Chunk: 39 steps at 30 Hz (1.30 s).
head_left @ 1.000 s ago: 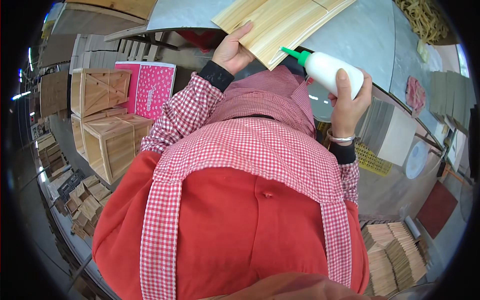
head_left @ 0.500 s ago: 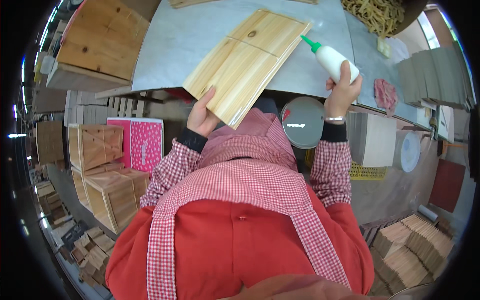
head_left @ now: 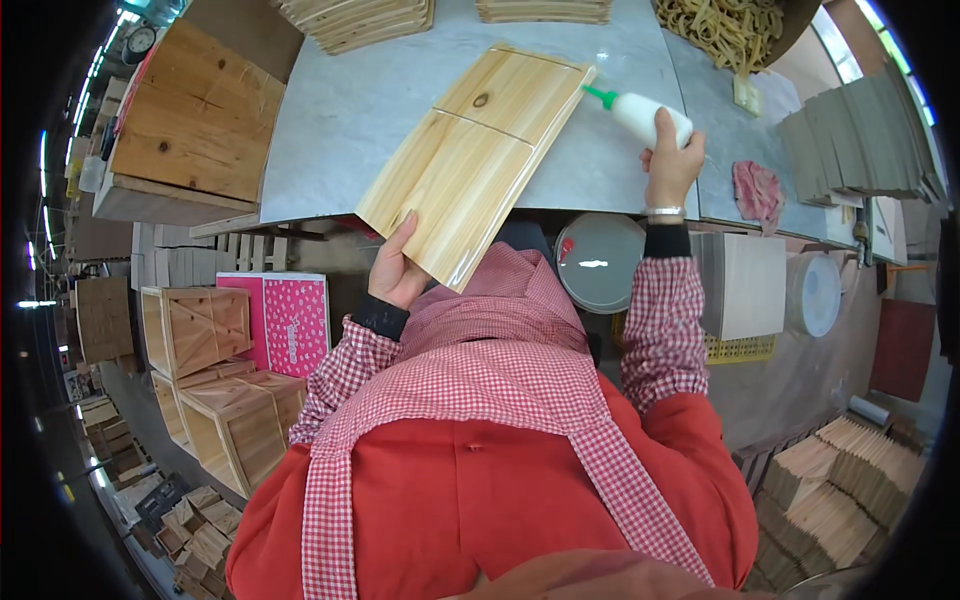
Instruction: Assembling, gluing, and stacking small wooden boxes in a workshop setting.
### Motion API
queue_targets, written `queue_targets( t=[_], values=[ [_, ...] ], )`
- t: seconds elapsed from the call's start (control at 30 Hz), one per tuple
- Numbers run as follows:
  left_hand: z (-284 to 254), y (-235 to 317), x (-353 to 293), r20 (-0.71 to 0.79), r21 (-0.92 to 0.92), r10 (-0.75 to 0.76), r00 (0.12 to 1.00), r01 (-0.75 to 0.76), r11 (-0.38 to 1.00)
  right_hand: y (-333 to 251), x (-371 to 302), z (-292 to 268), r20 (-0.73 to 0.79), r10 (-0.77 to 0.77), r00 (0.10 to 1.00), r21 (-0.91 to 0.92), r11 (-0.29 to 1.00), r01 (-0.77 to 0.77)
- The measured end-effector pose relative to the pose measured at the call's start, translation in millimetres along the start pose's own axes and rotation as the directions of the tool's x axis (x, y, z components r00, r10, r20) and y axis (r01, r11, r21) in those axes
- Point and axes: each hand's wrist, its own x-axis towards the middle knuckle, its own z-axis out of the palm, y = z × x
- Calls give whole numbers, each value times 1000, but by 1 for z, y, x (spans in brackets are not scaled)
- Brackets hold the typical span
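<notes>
My left hand [head_left: 397, 265] grips the near corner of a pale wooden panel [head_left: 470, 150], thumb on its face. The panel is tilted, its far part over the table, with a knot and a groove across its upper third. A shiny wet strip, which looks like glue, runs along its right edge. My right hand [head_left: 672, 168] is wrapped round a white glue bottle [head_left: 648, 118] with a green nozzle. The nozzle tip is at the panel's far right corner; whether it touches I cannot tell.
The grey-white table [head_left: 320, 130] carries stacked panels [head_left: 355, 20] at the back and a pink cloth [head_left: 758, 192] on the right. A wooden box [head_left: 195, 115] stands at left. Rubber bands [head_left: 720, 30] fill a container at back right. Below the table edge is a round lidded bucket [head_left: 600, 265].
The panel has shifted slightly left and lower in view. The bottle has turned flatter and moved left, its tip staying near the panel's far right corner. Both hands keep their hold.
</notes>
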Motion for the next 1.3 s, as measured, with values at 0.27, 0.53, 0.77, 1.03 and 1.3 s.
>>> queue_targets(
  t=[0.27,0.53,0.77,1.03,1.3],
  values=[
    [-24,17,-22,73,-14,238,969,-238,971,-30,-57,-41,-15,67,998,435,899,-53],
    [-80,68,-54,-47,-43,405,913,-407,912,-62,-73,-57,-12,-56,998,459,887,55],
    [-135,93,-37,-182,19,463,867,-468,884,-62,-78,-32,39,-23,999,432,902,4],
    [-251,175,-70,-251,896,32,968,220,385,-72,-79,-5,-46,141,989,549,831,-93],
    [123,307,-10,817,493,483,314,50,-868,-44,-59,-9,62,60,996,514,854,-84]
  ],
)
